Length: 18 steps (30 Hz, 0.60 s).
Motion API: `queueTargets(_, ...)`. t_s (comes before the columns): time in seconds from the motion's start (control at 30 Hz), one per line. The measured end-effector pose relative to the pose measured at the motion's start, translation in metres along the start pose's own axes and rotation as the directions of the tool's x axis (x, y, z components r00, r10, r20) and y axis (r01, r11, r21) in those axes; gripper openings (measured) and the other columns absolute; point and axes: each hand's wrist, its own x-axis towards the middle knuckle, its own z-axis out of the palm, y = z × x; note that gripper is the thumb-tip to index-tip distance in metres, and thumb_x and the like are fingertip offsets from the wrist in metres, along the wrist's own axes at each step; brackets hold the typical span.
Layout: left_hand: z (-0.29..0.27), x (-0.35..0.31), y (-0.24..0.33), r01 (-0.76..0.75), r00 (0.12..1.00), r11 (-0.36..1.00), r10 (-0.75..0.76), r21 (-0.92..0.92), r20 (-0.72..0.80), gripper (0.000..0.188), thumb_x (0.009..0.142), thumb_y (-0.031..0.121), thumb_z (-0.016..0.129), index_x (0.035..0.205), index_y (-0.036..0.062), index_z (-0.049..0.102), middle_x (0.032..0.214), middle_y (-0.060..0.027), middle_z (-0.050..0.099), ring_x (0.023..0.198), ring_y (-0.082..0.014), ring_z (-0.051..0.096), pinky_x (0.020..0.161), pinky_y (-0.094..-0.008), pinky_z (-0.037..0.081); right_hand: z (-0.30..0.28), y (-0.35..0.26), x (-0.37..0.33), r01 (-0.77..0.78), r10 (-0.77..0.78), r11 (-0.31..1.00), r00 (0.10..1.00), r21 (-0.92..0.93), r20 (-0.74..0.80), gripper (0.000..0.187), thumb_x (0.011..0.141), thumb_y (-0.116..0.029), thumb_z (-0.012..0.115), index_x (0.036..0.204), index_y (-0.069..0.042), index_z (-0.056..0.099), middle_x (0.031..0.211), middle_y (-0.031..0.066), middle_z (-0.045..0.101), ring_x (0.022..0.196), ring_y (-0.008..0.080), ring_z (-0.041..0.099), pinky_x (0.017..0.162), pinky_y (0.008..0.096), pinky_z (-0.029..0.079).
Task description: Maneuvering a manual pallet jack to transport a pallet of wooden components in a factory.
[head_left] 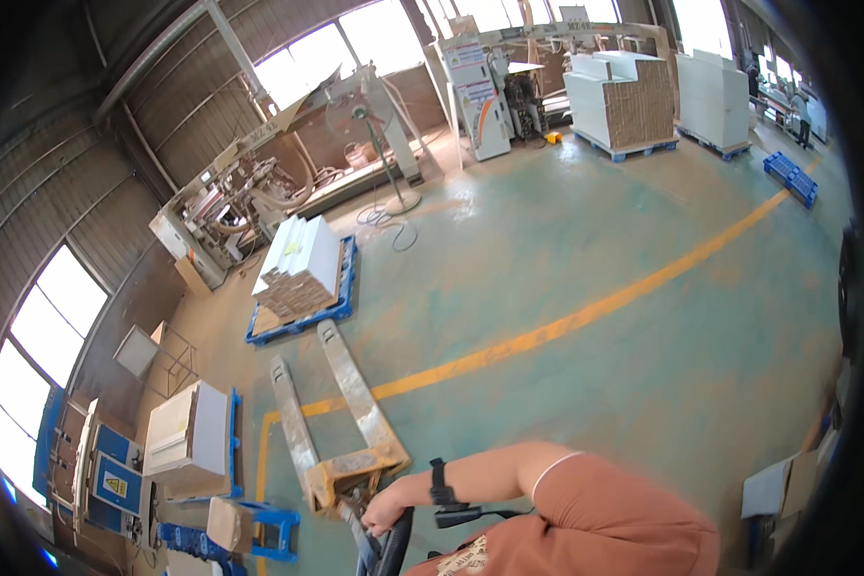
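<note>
Apparently right hand (386, 507) on pallet-jack handle (396, 542)

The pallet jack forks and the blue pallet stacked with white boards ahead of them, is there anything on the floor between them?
No. In the head view the fork tips nearly reach the blue pallet; only bare green floor lies between.

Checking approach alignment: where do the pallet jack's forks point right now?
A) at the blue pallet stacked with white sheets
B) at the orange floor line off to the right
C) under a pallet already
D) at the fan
A: the forks lie bare on the floor, tips aimed at the blue pallet; one hand grips the handle.
</note>
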Motion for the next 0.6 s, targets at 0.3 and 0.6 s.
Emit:
queueTargets(0.3,0.152,0.044,0.119,-0.084,0.995,0.993,0.089,-0.077,0.053,0.020,0.071,0.020,0.068,0.078,0.0044,0.057,0.061,-0.0094,0.057,0.050,-0.0211,0.054,0.046,-0.0331,0.042,-0.037,0.096,-0.128,-0.069,0.110,0.993,0.801,0.092,-0.588,0.028,0.081,-0.029,0.056,0.091,-0.002,0.058,0.092,0.0174,0.061,0.091,0.0331,0.057,0.078,0.0413,0.044)
queueTargets(0.6,0.339,0.115,0.217,0.150,0.988,0.869,-0.149,-0.471,0.040,0.017,0.074,0.016,0.064,0.067,0.0108,0.050,0.051,0.0012,0.044,0.040,-0.0122,0.041,0.037,-0.0263,0.033,0.012,0.328,-0.432,-0.340,0.596,0.790,0.622,0.510,-0.508,0.038,0.088,-0.037,0.049,0.103,-0.002,0.055,0.096,0.0150,0.061,0.087,0.0249,0.057,0.074,0.0380,0.045)
